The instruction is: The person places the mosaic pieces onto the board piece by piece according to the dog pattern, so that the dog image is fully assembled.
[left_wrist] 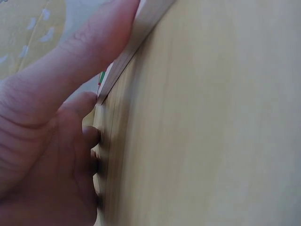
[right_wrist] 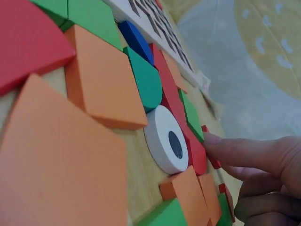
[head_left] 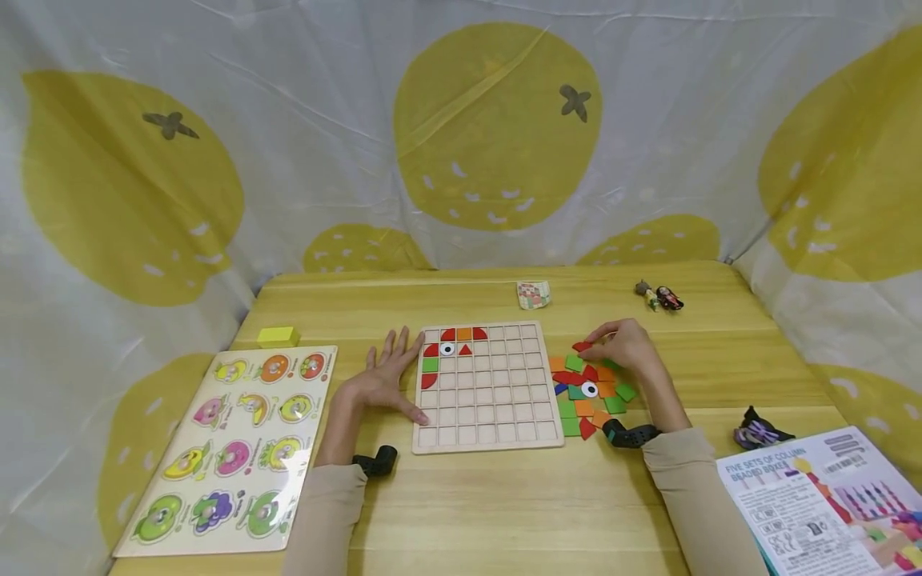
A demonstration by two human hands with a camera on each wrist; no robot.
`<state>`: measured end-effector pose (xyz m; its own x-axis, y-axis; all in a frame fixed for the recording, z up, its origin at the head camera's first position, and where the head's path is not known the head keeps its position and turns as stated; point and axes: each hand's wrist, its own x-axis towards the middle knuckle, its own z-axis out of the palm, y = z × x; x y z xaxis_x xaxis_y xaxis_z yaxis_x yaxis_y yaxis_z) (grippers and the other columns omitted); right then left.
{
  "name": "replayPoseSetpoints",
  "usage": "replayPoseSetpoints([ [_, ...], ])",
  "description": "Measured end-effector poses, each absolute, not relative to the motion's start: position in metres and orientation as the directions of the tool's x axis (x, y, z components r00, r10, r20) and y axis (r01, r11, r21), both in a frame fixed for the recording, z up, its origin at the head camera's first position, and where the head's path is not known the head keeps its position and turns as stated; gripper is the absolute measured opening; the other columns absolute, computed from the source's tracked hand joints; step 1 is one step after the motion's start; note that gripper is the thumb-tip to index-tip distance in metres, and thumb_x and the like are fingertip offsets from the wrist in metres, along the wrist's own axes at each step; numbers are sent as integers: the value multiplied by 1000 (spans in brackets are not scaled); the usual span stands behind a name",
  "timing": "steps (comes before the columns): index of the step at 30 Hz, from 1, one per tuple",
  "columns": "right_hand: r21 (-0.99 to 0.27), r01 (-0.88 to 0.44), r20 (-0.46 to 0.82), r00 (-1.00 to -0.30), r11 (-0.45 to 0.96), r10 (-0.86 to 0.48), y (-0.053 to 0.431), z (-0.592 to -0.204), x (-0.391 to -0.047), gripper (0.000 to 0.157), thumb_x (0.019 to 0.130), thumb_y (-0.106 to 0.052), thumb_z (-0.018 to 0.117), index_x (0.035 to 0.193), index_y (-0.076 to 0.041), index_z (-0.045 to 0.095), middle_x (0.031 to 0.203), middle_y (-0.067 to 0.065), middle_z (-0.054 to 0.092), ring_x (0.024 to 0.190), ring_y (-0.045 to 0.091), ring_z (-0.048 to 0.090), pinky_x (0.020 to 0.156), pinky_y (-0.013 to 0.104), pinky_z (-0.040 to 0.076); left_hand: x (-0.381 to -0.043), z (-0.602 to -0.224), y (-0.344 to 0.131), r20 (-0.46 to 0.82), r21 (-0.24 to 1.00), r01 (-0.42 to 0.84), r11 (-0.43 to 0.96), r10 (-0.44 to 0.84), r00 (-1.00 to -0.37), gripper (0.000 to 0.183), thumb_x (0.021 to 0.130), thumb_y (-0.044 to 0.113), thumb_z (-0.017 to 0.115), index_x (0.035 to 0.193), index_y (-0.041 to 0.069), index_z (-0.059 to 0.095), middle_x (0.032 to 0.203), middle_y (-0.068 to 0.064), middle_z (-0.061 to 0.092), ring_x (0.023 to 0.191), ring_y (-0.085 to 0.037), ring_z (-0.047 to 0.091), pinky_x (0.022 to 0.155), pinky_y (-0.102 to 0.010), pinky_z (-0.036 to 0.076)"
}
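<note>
A wooden grid board (head_left: pixel 490 400) lies mid-table. Its upper left cells hold several red pieces, an orange square (head_left: pixel 464 334), a white eye disc (head_left: pixel 447 350), a red triangle (head_left: pixel 465 350) and a green square (head_left: pixel 430 365). My left hand (head_left: pixel 378 384) rests spread along the board's left edge, its thumb on the lower left cells. Right of the board, my right hand (head_left: pixel 625 348) pinches a small red piece (head_left: pixel 582 346) at the top of a pile of colored pieces. In the right wrist view a fingertip touches that red piece (right_wrist: pixel 214 160).
A fruit puzzle board (head_left: pixel 248 448) and a yellow block (head_left: pixel 278 337) are at the left. Farther back lie a small picture card (head_left: pixel 534 295) and two figurines (head_left: pixel 659 297). At the right, a printed box (head_left: pixel 821 496) sits near a dark purple item (head_left: pixel 759 430).
</note>
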<state>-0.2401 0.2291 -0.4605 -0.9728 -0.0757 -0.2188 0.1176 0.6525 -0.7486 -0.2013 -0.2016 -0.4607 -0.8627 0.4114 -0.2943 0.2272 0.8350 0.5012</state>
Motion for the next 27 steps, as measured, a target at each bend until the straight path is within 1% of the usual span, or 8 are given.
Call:
replayPoseSetpoints([
  [4, -750, 74, -198, -973, 657, -116, 224, -455, -243, 31, 78, -21, 80, 100, -1, 72, 55, -5, 39, 52, 14, 34, 49, 26, 31, -202, -460, -204, -283, 510, 227, 830, 410, -867, 143, 51, 57, 89, 157, 20, -1, 161, -16, -18, 148, -37, -22, 113, -67, -13],
  [7, -772, 10, -168, -967, 635, -189, 212, -450, -244, 28, 81, -22, 78, 102, -5, 73, 54, -4, 35, 49, 13, 31, 47, 25, 29, -200, -461, -205, -284, 514, 227, 827, 413, -865, 143, 51, 56, 89, 157, 20, -1, 161, -17, -18, 148, -38, -22, 113, -68, -13],
  [9, -788, -56, -144, -952, 613, -272, 196, -447, -244, 25, 82, -24, 77, 103, -10, 74, 55, -4, 34, 47, 13, 29, 46, 25, 28, -199, -461, -205, -292, 507, 224, 833, 410, -864, 143, 52, 57, 89, 157, 21, -1, 161, -16, -18, 148, -37, -22, 114, -67, -12],
  [13, -805, -197, -112, -876, 559, -469, 139, -443, -245, 19, 80, -24, 79, 99, -18, 75, 58, -2, 39, 51, 13, 30, 48, 24, 28, -198, -461, -204, -296, 502, 226, 835, 411, -862, 142, 52, 57, 89, 157, 22, -2, 161, -16, -18, 148, -37, -22, 114, -67, -11],
  [17, -805, -311, -76, -791, 505, -607, 80, -448, -249, 17, 78, -21, 81, 94, -17, 77, 61, -3, 46, 57, 11, 36, 53, 22, 30, -199, -459, -203, -288, 499, 232, 835, 412, -864, 142, 53, 56, 89, 157, 21, -1, 161, -16, -18, 148, -37, -22, 114, -67, -11],
  [19, -799, -326, -73, -781, 504, -621, 60, -453, -252, 17, 76, -20, 82, 92, -16, 77, 58, -3, 44, 54, 10, 36, 52, 21, 29, -200, -460, -203, -283, 497, 236, 835, 413, -865, 142, 53, 57, 89, 157, 21, -1, 161, -16, -18, 148, -38, -21, 113, -68, -10],
  [23, -795, -289, -98, -807, 534, -582, 38, -460, -255, 18, 73, -18, 85, 88, -14, 77, 52, -4, 43, 48, 8, 34, 48, 21, 28, -200, -460, -202, -295, 494, 230, 839, 410, -863, 143, 52, 58, 88, 157, 22, -2, 161, -16, -18, 148, -37, -22, 114, -67, -11],
  [27, -798, -264, -113, -817, 542, -565, 32, -460, -256, 19, 71, -18, 86, 87, -13, 77, 54, -3, 50, 49, 9, 39, 48, 21, 32, -200, -459, -202, -303, 489, 220, 844, 401, -864, 143, 51, 58, 88, 156, 24, -2, 161, -14, -18, 148, -35, -23, 115, -66, -12],
])
